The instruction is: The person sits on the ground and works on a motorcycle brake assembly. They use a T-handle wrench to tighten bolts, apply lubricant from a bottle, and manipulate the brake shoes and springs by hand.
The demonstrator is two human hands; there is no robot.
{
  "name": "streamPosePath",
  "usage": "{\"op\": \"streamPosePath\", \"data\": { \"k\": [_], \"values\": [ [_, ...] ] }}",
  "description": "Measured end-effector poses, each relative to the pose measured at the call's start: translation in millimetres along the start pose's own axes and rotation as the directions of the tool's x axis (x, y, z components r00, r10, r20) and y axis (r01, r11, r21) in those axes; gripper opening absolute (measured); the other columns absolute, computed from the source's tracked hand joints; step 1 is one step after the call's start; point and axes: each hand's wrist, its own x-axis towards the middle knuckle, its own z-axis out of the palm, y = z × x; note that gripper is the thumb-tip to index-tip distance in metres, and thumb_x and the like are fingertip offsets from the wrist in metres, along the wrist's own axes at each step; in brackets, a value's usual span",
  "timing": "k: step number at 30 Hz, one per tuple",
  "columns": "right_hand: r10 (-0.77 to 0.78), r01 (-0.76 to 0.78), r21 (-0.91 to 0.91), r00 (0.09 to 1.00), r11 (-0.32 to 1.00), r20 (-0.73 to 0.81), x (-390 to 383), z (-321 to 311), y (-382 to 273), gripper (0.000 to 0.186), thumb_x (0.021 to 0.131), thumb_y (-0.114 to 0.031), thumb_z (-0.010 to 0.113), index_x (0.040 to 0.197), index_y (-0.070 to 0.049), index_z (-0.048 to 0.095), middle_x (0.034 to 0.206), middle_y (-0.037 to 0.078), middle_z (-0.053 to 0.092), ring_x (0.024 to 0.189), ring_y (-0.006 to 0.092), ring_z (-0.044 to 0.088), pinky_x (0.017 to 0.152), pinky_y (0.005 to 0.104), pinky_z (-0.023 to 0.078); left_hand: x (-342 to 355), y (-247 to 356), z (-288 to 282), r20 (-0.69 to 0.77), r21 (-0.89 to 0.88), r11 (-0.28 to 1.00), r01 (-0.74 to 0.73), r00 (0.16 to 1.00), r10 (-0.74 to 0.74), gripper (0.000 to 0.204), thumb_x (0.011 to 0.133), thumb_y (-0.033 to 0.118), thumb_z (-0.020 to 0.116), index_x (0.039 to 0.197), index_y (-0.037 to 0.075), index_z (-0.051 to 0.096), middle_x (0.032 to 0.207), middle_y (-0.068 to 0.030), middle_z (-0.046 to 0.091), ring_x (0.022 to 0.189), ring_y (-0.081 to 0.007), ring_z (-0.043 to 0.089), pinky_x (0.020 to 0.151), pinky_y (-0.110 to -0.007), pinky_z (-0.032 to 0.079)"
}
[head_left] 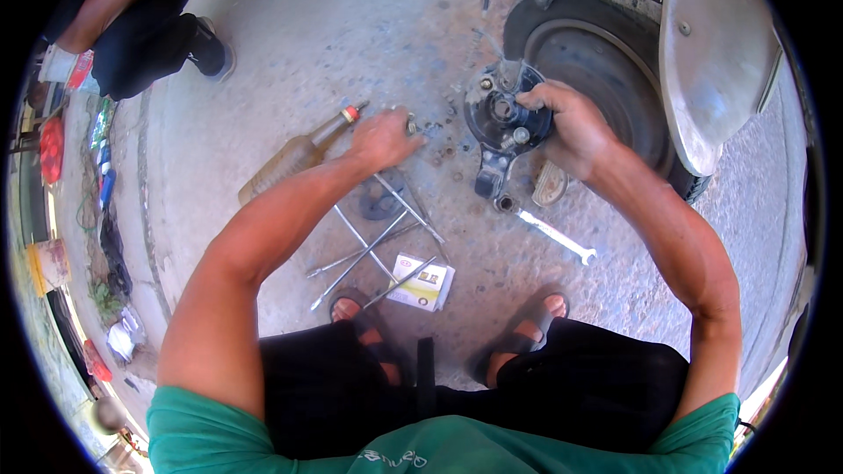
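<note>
Fingers of the right hand close over the edge of a round black plate, grasping it in front of a black-tyred wheel on a worn concrete floor, the tips bent in toward its central hole. To the left, the left hand is turned knuckles up with its fingers curled; a small metallic part shows at their tips, though whether they grip it cannot be told. Just beside that hand lies a brownish bottle with a red band at its neck. Nearer the person's sandalled feet, crossed metal rods lie near a white box, its face bearing dark and yellowish print too small to make out. Pale lettering marks the green shirt. An open-ended wrench rests below the plate, its far end near the plate's lower arm.
</note>
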Motion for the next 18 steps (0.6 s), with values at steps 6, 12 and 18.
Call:
{"op": "streamPosePath", "data": {
  "k": [6, 12, 18],
  "values": [
    [0.009, -0.01, 0.016, 0.999, 1.0, 0.035, 0, 1, -2, 0.01, 0.091, -0.01, 0.06, 0.099, -0.005, 0.06, 0.099, 0.008, 0.067, 0.093, 0.0198, 0.064, 0.092, 0.0399, 0.05, 3, 1, 1, -0.015, 0.01, 0.999, 0.037, 0.999, -0.037, 0.041, 0.087, 0.034, 0.067, 0.113, 0.003, 0.061, 0.112, -0.0237, 0.068, 0.109, -0.0415, 0.064, 0.092, -0.05, 0.05],
    [0.027, -0.026, -0.017, 0.998, 1.0, 0.057, 4, -4, 0, 0.011, 0.092, -0.014, 0.058, 0.1, -0.006, 0.061, 0.099, 0.008, 0.067, 0.092, 0.0213, 0.064, 0.089, 0.0461, 0.05, 6, -1, 0, 0.015, 0.052, 0.998, 0.03, 0.999, -0.031, 0.033, 0.085, 0.021, 0.063, 0.112, 0.002, 0.062, 0.112, -0.0249, 0.068, 0.109, -0.0424, 0.064, 0.092, -0.05, 0.051],
    [0.049, -0.053, 0.042, 0.995, 0.998, 0.091, 4, -7, -1, 0.01, 0.094, -0.01, 0.057, 0.099, -0.004, 0.064, 0.098, 0.007, 0.068, 0.092, 0.0178, 0.065, 0.088, 0.0369, 0.051, 5, -6, -1, 0.006, 0.104, 0.994, -0.02, 1.0, 0.02, 0.03, 0.084, 0.02, 0.061, 0.107, 0.002, 0.066, 0.106, -0.0241, 0.07, 0.103, -0.0419, 0.066, 0.089, -0.05, 0.052]
  ]
}}
